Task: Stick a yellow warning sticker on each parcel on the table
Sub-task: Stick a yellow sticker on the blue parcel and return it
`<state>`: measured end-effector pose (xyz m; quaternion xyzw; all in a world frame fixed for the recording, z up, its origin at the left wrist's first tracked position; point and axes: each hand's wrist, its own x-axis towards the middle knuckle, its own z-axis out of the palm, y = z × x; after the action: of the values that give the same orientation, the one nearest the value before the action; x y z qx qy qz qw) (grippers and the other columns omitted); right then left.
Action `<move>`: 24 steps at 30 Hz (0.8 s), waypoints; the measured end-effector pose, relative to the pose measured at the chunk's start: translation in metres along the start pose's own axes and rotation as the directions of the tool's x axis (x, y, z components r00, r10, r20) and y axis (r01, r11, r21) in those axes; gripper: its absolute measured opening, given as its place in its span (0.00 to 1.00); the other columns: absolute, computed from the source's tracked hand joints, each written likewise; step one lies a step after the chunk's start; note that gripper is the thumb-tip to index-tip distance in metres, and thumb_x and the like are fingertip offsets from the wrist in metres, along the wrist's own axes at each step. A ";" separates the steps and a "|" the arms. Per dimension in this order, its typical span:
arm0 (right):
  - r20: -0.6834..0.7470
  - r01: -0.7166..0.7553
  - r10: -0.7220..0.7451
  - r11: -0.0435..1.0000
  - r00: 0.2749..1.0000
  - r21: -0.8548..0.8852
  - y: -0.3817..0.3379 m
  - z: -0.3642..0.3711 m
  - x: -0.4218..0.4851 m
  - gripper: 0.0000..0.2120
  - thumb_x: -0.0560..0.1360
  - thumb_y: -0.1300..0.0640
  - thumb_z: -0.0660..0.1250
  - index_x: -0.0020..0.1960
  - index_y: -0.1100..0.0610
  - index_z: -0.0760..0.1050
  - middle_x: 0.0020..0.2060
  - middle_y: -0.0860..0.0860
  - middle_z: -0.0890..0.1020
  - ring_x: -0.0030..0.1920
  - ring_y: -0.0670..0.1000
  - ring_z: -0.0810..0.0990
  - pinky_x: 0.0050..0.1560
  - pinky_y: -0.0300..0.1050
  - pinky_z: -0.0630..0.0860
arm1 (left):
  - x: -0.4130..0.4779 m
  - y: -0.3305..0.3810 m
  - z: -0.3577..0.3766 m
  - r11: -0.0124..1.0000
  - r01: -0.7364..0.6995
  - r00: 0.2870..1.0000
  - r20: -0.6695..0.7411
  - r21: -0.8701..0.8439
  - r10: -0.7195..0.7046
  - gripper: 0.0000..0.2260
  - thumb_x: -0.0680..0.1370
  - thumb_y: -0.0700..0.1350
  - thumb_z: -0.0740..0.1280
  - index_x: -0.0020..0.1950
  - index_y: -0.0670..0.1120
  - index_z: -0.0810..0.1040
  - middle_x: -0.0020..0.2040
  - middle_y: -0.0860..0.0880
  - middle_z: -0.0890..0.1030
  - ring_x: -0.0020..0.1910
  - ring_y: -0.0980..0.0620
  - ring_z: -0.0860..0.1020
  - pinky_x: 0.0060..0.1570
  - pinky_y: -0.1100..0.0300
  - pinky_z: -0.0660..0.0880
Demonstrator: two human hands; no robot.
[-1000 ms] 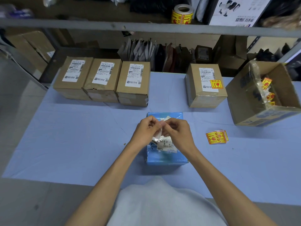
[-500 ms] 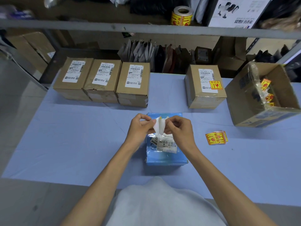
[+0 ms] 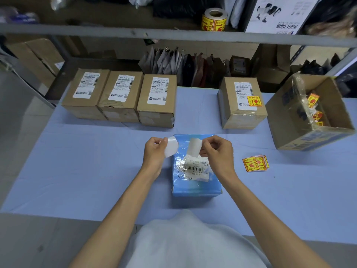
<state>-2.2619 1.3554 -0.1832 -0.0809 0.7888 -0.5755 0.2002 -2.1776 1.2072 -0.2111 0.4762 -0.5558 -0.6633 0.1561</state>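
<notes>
A blue parcel with a white shipping label lies in front of me on the table. Above its far end, my left hand pinches a white backing paper. My right hand pinches a sticker whose pale back side faces me. The two pieces are apart. Three brown parcels stand in a row at the back left. A fourth brown parcel at the back right carries a yellow warning sticker. A small stack of yellow stickers lies right of the blue parcel.
An open cardboard box with sticker scraps inside stands at the right edge of the blue table cover. A shelf rail crosses above the table's back, with a roll of yellow stickers on it. Bags and cartons sit behind the table.
My hands have pulled apart, separating the sticker from its backing paper. The left hand moved left with the backing; the right hand stayed over the blue parcel.
</notes>
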 end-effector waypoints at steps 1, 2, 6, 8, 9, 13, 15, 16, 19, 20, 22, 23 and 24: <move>-0.006 0.002 -0.002 1.000 1.000 -0.017 0.000 0.000 0.000 0.07 0.74 0.65 0.64 0.40 0.66 0.78 0.31 0.56 0.83 0.31 0.50 0.82 0.41 0.48 0.81 | 0.001 0.000 -0.001 1.000 -0.019 0.999 -0.027 0.023 0.020 0.09 0.79 0.42 0.64 0.39 0.46 0.70 0.40 0.46 0.76 0.43 0.46 0.74 0.47 0.51 0.73; -0.005 0.001 -0.001 1.000 1.000 -0.031 0.000 0.001 0.000 0.07 0.74 0.65 0.64 0.40 0.66 0.78 0.30 0.56 0.83 0.31 0.49 0.82 0.41 0.49 0.81 | 0.002 0.001 -0.001 0.999 -0.035 0.998 -0.041 0.039 0.037 0.09 0.79 0.41 0.64 0.39 0.46 0.69 0.40 0.46 0.76 0.42 0.46 0.75 0.47 0.50 0.74; 0.012 0.001 0.000 0.997 1.000 -0.080 -0.002 0.004 0.000 0.08 0.75 0.64 0.63 0.40 0.66 0.78 0.29 0.53 0.82 0.30 0.45 0.81 0.41 0.49 0.81 | -0.002 0.009 0.003 0.994 -0.022 0.996 -0.080 0.110 0.031 0.08 0.78 0.38 0.57 0.41 0.49 0.66 0.38 0.49 0.74 0.32 0.50 0.70 0.36 0.58 0.69; 0.020 -0.002 0.004 0.995 1.000 -0.096 -0.003 0.006 0.000 0.08 0.75 0.64 0.63 0.40 0.65 0.78 0.29 0.52 0.83 0.30 0.45 0.81 0.41 0.48 0.82 | -0.005 0.012 0.004 0.991 -0.015 0.998 -0.064 0.136 0.024 0.10 0.78 0.39 0.55 0.39 0.50 0.69 0.34 0.50 0.71 0.29 0.51 0.66 0.30 0.60 0.63; 0.021 -0.004 0.006 0.995 1.000 -0.101 -0.003 0.007 0.000 0.08 0.75 0.64 0.63 0.40 0.65 0.78 0.29 0.52 0.82 0.30 0.45 0.81 0.41 0.48 0.82 | -0.007 0.013 0.005 0.981 -0.037 0.998 -0.038 0.192 0.045 0.12 0.79 0.42 0.55 0.37 0.49 0.71 0.32 0.50 0.70 0.29 0.52 0.66 0.30 0.59 0.61; 0.015 -0.014 0.016 0.994 1.000 -0.107 -0.004 0.007 -0.001 0.08 0.74 0.64 0.62 0.40 0.65 0.79 0.29 0.52 0.83 0.31 0.46 0.82 0.42 0.51 0.83 | -0.021 0.015 0.007 0.898 -0.205 0.978 0.118 0.389 0.173 0.22 0.81 0.54 0.57 0.29 0.47 0.69 0.27 0.49 0.69 0.29 0.52 0.65 0.34 0.57 0.62; 0.008 -0.018 0.019 0.995 1.000 -0.099 -0.005 0.007 -0.002 0.08 0.74 0.64 0.63 0.40 0.64 0.79 0.29 0.52 0.83 0.31 0.48 0.83 0.43 0.53 0.83 | -0.024 0.012 0.008 0.816 -0.347 0.935 0.233 0.463 0.266 0.18 0.82 0.51 0.58 0.34 0.48 0.75 0.30 0.47 0.73 0.29 0.52 0.67 0.34 0.57 0.64; 0.003 -0.019 0.019 0.995 1.000 -0.096 -0.005 0.008 -0.002 0.08 0.74 0.63 0.63 0.39 0.64 0.79 0.29 0.52 0.83 0.32 0.49 0.83 0.44 0.53 0.82 | -0.025 0.011 0.009 0.760 -0.409 0.911 0.280 0.506 0.303 0.15 0.82 0.49 0.58 0.38 0.49 0.77 0.32 0.49 0.76 0.30 0.51 0.70 0.36 0.56 0.66; -0.021 -0.029 0.027 0.995 0.999 -0.097 -0.006 0.009 -0.004 0.09 0.73 0.62 0.63 0.37 0.62 0.79 0.28 0.51 0.83 0.33 0.49 0.83 0.45 0.55 0.82 | -0.031 0.012 0.017 0.665 -0.501 0.865 0.348 0.554 0.362 0.06 0.79 0.49 0.63 0.46 0.50 0.76 0.35 0.51 0.78 0.37 0.46 0.76 0.39 0.54 0.70; -0.034 -0.038 0.035 0.995 0.999 -0.097 -0.006 0.010 -0.004 0.09 0.73 0.61 0.63 0.37 0.61 0.79 0.27 0.51 0.83 0.32 0.48 0.83 0.45 0.55 0.82 | -0.034 0.013 0.020 0.663 -0.504 0.864 0.345 0.554 0.367 0.06 0.78 0.52 0.65 0.46 0.50 0.75 0.33 0.51 0.77 0.36 0.46 0.76 0.37 0.54 0.70; -0.068 -0.063 0.057 0.994 0.996 -0.093 -0.006 0.010 -0.004 0.08 0.71 0.60 0.64 0.36 0.58 0.79 0.28 0.49 0.83 0.33 0.48 0.83 0.46 0.56 0.81 | -0.038 0.015 0.025 0.640 -0.502 0.865 0.323 0.582 0.384 0.10 0.73 0.56 0.70 0.46 0.52 0.74 0.29 0.53 0.73 0.32 0.49 0.73 0.35 0.56 0.68; -0.080 -0.074 0.067 0.993 0.995 -0.093 -0.006 0.009 -0.003 0.08 0.70 0.59 0.64 0.35 0.57 0.80 0.28 0.49 0.83 0.34 0.49 0.83 0.46 0.57 0.81 | -0.039 0.016 0.027 0.605 -0.504 0.862 0.319 0.616 0.393 0.12 0.71 0.56 0.72 0.47 0.52 0.75 0.28 0.54 0.71 0.32 0.50 0.73 0.34 0.57 0.67; -0.083 -0.082 0.075 0.992 0.994 -0.092 -0.005 0.009 -0.003 0.07 0.70 0.58 0.65 0.35 0.56 0.80 0.29 0.49 0.83 0.36 0.50 0.83 0.46 0.58 0.81 | -0.039 0.017 0.028 0.563 -0.508 0.858 0.325 0.651 0.398 0.13 0.70 0.55 0.73 0.47 0.52 0.75 0.28 0.54 0.70 0.34 0.49 0.73 0.35 0.58 0.67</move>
<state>-2.2562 1.3471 -0.1798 -0.0362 0.8252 -0.5317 0.1869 -2.1860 1.2468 -0.1797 0.2907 -0.8820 -0.3614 0.0828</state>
